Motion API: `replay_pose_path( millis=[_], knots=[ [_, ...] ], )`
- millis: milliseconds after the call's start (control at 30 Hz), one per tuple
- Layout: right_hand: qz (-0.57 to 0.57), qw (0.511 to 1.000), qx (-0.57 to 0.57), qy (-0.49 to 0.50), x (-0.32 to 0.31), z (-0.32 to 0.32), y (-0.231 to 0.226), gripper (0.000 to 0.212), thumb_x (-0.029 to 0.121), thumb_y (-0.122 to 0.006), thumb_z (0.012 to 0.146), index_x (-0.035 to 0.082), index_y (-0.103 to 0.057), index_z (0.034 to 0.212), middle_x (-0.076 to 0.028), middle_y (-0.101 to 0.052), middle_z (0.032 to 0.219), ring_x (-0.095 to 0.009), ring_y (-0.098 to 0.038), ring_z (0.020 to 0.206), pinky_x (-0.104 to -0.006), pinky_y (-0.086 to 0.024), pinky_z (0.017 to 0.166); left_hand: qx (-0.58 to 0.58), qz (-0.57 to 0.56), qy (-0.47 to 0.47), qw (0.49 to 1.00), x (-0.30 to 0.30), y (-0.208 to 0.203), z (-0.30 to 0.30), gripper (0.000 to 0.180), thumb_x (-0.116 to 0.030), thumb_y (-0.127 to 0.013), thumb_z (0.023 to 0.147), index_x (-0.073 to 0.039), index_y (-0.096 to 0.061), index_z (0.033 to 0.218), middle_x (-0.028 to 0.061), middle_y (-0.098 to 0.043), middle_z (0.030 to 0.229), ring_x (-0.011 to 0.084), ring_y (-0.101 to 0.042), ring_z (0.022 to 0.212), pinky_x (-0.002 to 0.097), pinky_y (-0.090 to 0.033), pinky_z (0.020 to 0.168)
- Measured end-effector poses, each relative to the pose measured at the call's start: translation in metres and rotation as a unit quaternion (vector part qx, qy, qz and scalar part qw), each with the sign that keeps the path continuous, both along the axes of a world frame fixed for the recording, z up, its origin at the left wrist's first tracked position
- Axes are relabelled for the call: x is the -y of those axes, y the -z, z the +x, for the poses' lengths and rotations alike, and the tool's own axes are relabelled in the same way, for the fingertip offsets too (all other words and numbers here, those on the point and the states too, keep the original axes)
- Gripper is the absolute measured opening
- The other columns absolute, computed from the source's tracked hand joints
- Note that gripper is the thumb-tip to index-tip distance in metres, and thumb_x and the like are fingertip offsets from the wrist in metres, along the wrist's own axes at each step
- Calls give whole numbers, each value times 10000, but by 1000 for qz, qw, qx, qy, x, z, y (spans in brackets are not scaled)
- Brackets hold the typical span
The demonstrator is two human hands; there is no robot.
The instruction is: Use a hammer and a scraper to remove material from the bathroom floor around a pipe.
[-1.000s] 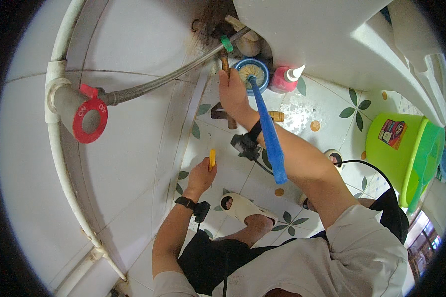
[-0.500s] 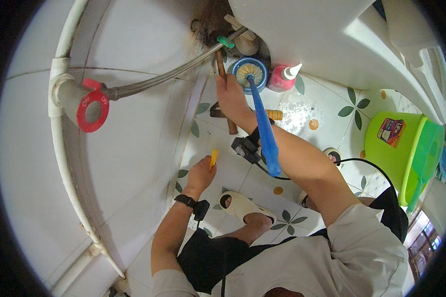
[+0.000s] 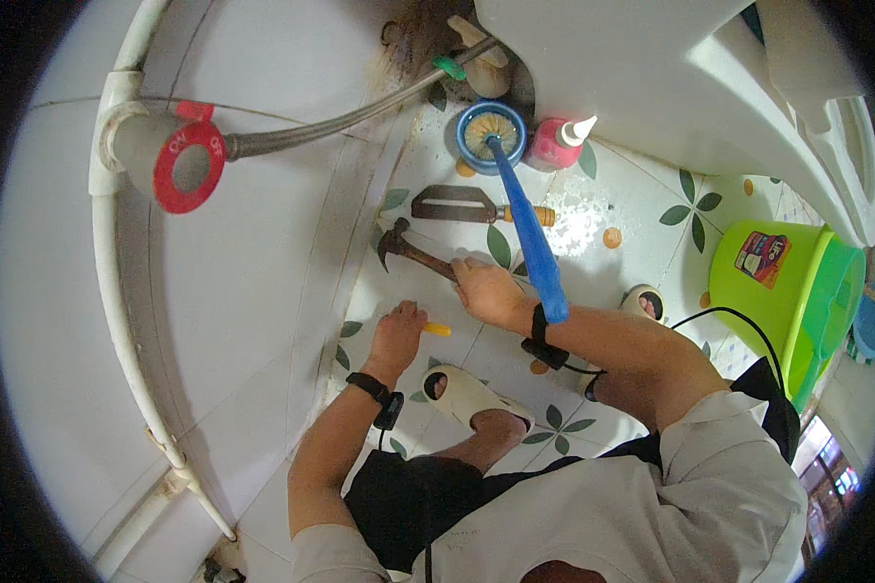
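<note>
My right hand (image 3: pixel 486 290) is closed round the handle end of a claw hammer (image 3: pixel 423 255), its dark head pointing left toward the wall. Left of it, my left hand (image 3: pixel 397 338) is closed on a small yellow piece (image 3: pixel 437 329), which sticks out to the right; its kind is hidden by my fingers. Beyond the hammer, a tool with a flat dark metal blade (image 3: pixel 452 205) and a wooden handle lies on the tiles. A blue brush handle (image 3: pixel 530 233) slants over it from a round blue holder (image 3: pixel 462 146), above my right wrist.
A pink bottle (image 3: pixel 551 148) with a white nozzle stands beside the holder, near the white toilet (image 3: pixel 612 87). A braided hose (image 3: pixel 350 136) runs from a red-ringed valve (image 3: pixel 190 167) on the wall pipe. To the right stands a green bucket (image 3: pixel 758 277).
My right hand has come back toward me from near the corner, bringing the hammer, now lying sideways. The yellow piece in my left hand has turned from upright to pointing right.
</note>
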State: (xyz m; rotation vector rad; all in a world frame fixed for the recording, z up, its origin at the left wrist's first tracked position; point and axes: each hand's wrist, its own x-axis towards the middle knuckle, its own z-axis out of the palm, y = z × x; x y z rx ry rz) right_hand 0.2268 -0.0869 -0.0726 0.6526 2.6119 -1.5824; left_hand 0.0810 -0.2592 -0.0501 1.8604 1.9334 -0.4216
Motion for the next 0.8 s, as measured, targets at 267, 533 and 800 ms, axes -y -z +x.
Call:
replay_pose_path(
  millis=[267, 533, 800],
  knots=[
    [52, 995, 19, -82, 30, 9, 27, 295, 100, -544, 772, -48, -518, 1025, -195, -553, 942, -324, -580, 846, -402, -507, 726, 29, -65, -20, 997, 16, 5, 6, 136, -129, -494, 852, -69, -584, 935, 130, -528, 1046, 246, -607, 817, 352, -512, 685],
    [323, 946, -28, 8, -73, 11, 18, 210, 160, -562, 764, 40, -567, 936, -135, -556, 908, -294, -530, 917, -391, -425, 776, 32, -27, -71, 997, -1, -9, 1, 142, -162, -557, 827, -79, -556, 943, 107, -565, 897, 249, -605, 786, 353, -515, 647],
    [195, 980, 42, 21, -80, 23, 8, 265, 184, -565, 770, -5, -533, 953, -177, -546, 940, -321, -525, 920, -428, -468, 751, 150, 62, -167, 973, -52, -70, -21, 211, -154, -599, 809, -51, -575, 992, 145, -597, 921, 316, -596, 831, 401, -498, 684]
  ],
)
